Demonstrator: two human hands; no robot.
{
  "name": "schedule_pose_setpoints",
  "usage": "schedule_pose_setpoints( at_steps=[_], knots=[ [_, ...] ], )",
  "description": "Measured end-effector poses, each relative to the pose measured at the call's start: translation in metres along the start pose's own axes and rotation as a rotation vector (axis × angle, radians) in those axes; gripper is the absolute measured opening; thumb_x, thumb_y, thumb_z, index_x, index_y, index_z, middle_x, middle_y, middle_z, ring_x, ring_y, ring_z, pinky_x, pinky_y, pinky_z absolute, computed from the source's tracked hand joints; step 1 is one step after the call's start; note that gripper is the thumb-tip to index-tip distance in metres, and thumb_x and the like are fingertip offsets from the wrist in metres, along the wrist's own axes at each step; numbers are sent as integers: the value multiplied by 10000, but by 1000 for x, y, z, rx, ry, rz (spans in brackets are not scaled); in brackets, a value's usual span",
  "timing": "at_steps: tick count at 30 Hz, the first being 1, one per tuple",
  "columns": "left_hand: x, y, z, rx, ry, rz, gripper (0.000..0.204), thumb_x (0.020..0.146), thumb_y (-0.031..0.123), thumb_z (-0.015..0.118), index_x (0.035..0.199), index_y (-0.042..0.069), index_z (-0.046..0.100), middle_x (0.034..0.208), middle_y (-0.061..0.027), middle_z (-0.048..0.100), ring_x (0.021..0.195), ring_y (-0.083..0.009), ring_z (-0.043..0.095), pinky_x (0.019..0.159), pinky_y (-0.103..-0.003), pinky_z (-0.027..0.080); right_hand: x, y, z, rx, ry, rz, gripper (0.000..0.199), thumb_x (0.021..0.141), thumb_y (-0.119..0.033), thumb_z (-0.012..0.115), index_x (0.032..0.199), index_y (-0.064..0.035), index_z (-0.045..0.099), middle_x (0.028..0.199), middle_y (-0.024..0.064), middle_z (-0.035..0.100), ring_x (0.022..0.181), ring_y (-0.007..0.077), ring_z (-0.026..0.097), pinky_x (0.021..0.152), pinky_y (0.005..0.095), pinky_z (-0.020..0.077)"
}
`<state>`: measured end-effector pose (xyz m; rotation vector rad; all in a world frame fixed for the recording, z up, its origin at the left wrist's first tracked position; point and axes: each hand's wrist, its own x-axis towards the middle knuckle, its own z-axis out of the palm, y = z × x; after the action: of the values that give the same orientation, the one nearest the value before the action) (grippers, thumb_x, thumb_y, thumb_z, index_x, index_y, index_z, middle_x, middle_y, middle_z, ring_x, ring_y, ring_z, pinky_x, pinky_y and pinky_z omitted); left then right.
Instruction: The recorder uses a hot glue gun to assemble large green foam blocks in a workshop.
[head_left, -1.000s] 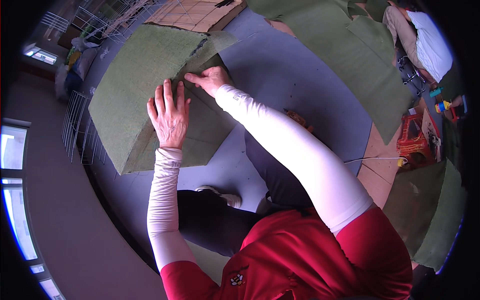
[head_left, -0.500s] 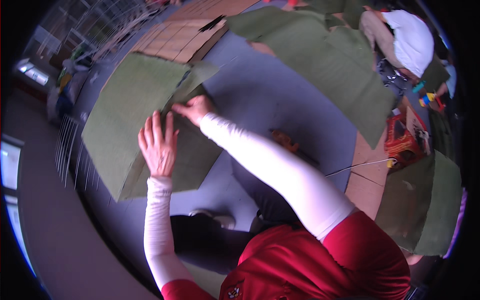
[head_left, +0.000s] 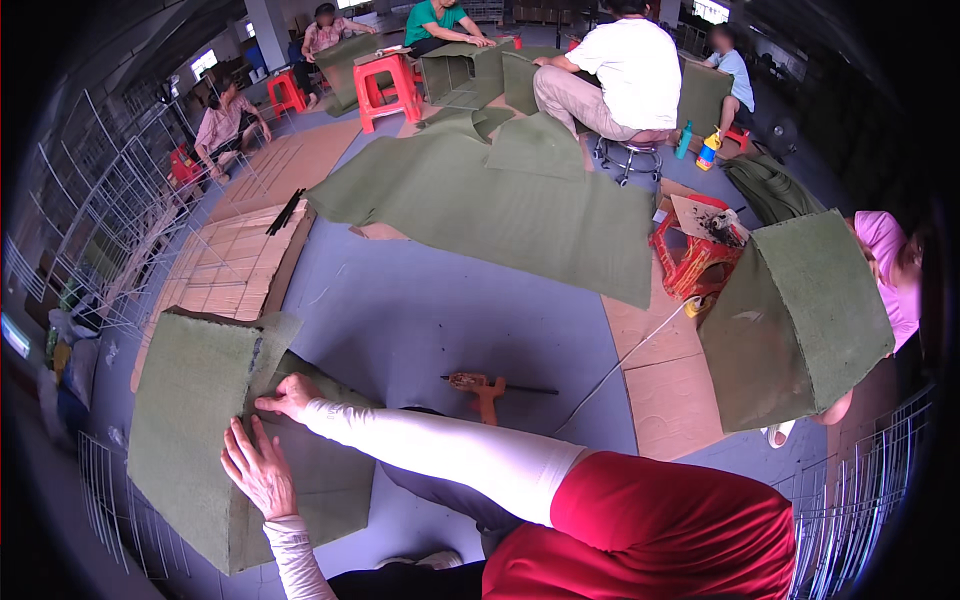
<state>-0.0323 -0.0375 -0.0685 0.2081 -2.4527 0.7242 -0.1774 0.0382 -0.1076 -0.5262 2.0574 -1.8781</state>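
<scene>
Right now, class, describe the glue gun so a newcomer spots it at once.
From the lower-left green box, look right across the grey floor. The glue gun lies there: small, orange, a dark stick poking from its back, unlike the broad green sheet beyond.

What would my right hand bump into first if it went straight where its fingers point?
Your right hand points left, so it would meet the green box first, right at its edge. The fingertips look to be there, though the picture can't show for sure whether they touch.
</scene>
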Motion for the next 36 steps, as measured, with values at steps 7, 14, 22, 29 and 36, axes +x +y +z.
schedule_pose_setpoints(
  at_steps=[7,14,22,29,36],
  knots=[
    [0,-1,0,4,8,3,464,932,277,524,1362,110,466,1456,-152,359,1303,-325,387,1053,-499,319,0,-1,2,4,-18,11,503,716,-521,767,563,-54,659,528,70,610,493,161,588,504,346,450],
    [0,-1,1,-3,9,3,468,933,273,526,1367,109,462,1454,-153,360,1305,-328,383,1062,-493,309,1,-2,2,-15,-31,39,498,718,-512,770,557,-54,655,527,70,611,486,157,583,494,340,443],
    [0,0,0,-17,13,-1,470,928,264,533,1365,105,464,1455,-154,358,1303,-331,383,1062,-496,308,7,6,5,4,-35,1,474,730,-486,770,580,-49,665,528,70,613,479,150,577,488,339,440],
    [1,2,-2,-33,3,-12,468,923,257,541,1359,103,468,1455,-154,357,1301,-332,384,1061,-502,308,12,15,8,56,-12,-119,472,739,-475,754,557,-51,656,489,78,574,447,164,552,463,358,412],
    [-1,1,-2,-35,3,-15,466,923,256,542,1357,103,469,1457,-152,354,1306,-332,378,1064,-501,305,12,11,8,114,-69,-114,414,743,-422,764,588,-49,675,512,54,601,468,139,578,469,322,436]
  ],
)
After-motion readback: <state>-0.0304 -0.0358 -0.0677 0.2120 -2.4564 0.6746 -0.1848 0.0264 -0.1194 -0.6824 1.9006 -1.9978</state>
